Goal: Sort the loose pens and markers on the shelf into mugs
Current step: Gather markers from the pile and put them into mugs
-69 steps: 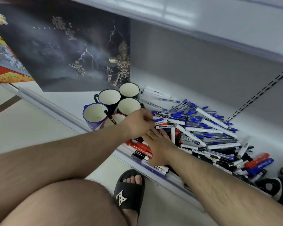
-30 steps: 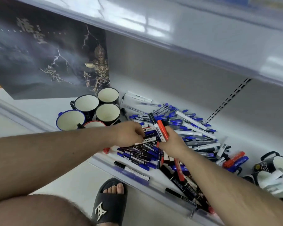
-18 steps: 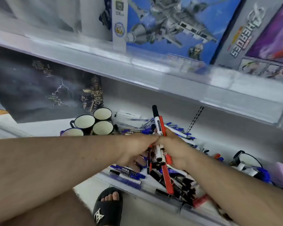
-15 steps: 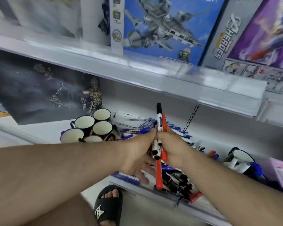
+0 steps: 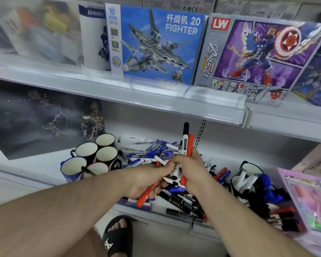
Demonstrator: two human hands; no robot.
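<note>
from the head view, five round white-lined mugs [image 5: 93, 156] cluster at the left of the grey shelf [image 5: 44, 164], beside a loose heap of blue, black and red pens [image 5: 156, 154]. right hand [image 5: 191, 169] clutches an upright bundle of markers [image 5: 185, 143]; left hand [image 5: 146, 180] grips one red marker [image 5: 146, 193].

markers [image 5: 185, 143]: red, white, upright, held | pens [image 5: 152, 154]: heaped | mugs [image 5: 93, 156]: clustered

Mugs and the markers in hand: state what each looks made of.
Mugs: probably glazed ceramic or enamel; glossy dark outsides, smooth cream insides, which of the two I cannot tell. Markers gripped by the right hand: apparently moulded plastic, with smooth solid-coloured barrels and printed labels.
</note>
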